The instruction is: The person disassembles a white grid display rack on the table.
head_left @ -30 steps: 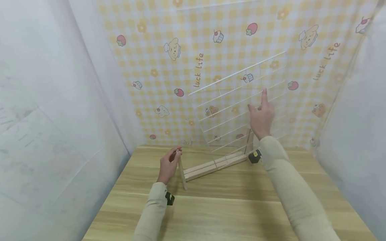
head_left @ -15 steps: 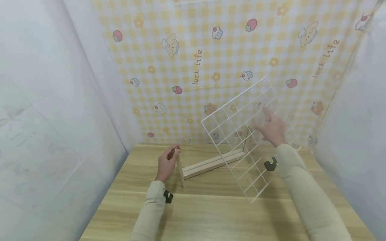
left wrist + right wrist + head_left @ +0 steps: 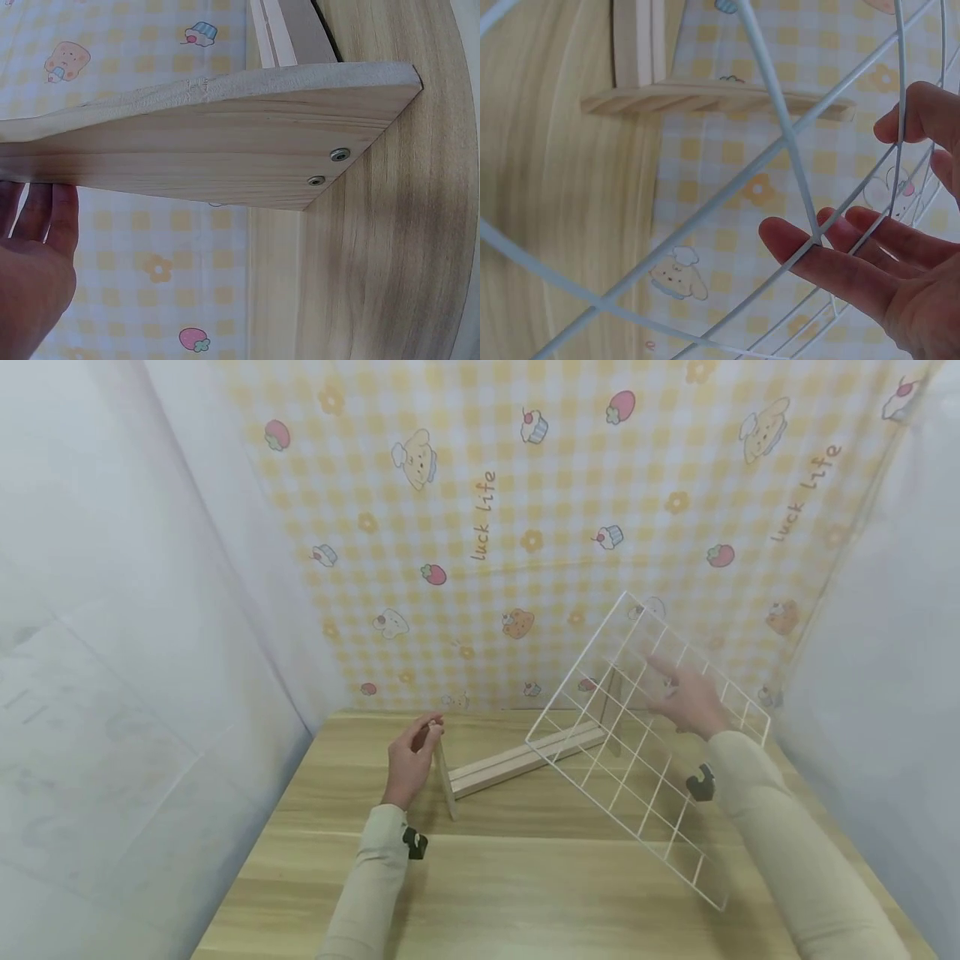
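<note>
A wooden stand (image 3: 528,762) sits on the table, with a long rail between two upright side boards. My left hand (image 3: 407,764) holds the top of the near-left side board (image 3: 195,150); two metal bolts (image 3: 340,154) show at that board's lower end. Tilted in the air on the right is a white wire grid panel (image 3: 637,837), gripped by my right hand (image 3: 693,702). In the right wrist view, thumb and fingers are spread among the wires (image 3: 789,135), the index finger nearly straight. The grid overlaps the stand's right side board (image 3: 705,97) in the head view.
The wood-grain table (image 3: 480,893) runs up to a yellow checked cloth (image 3: 555,468) with cartoon prints, hanging behind. White sheets hang at the left (image 3: 90,610) and right (image 3: 870,693). A dark wrist device (image 3: 701,783) shows by the right sleeve.
My right hand has moved right and down with the wire grid, which has turned and tilted so its lower corner hangs toward the front. My left hand stays on the side board.
</note>
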Available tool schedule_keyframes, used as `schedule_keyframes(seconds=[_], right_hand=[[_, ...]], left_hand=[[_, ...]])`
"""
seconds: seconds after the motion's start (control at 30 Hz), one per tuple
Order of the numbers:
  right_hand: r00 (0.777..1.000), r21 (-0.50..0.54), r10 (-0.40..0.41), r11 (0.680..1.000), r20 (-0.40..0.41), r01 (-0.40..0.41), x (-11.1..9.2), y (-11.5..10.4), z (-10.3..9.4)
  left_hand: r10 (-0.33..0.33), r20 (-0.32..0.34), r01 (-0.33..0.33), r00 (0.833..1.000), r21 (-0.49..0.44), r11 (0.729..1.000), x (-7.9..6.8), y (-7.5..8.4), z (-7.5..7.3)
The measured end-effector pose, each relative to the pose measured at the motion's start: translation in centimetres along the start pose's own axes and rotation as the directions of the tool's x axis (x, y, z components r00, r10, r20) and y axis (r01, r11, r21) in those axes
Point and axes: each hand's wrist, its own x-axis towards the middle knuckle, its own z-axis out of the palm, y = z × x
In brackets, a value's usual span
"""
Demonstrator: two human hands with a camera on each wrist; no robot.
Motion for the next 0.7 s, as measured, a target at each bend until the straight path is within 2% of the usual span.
schedule_keyframes(seconds=[0.23,0.5,0.7], right_hand=[[0.999,-0.020,0.015,1.000,0.048,-0.015,-0.9,1.5,0.4],[0.995,-0.099,-0.067,0.992,0.069,0.074,-2.0,3.6,1.3],[0.991,-0.090,-0.059,0.993,0.121,0.071,-2.8,4.5,1.9]], left_hand=[[0.008,0.000,-0.008,1.000,-0.024,1.000,1.0,-3.0,0.2],[0.032,0.024,-0.032,0.999,-0.016,0.999,0.5,-3.3,-0.5],[0.014,0.010,-0.014,1.000,-0.012,1.000,-0.2,-3.2,-0.9]])
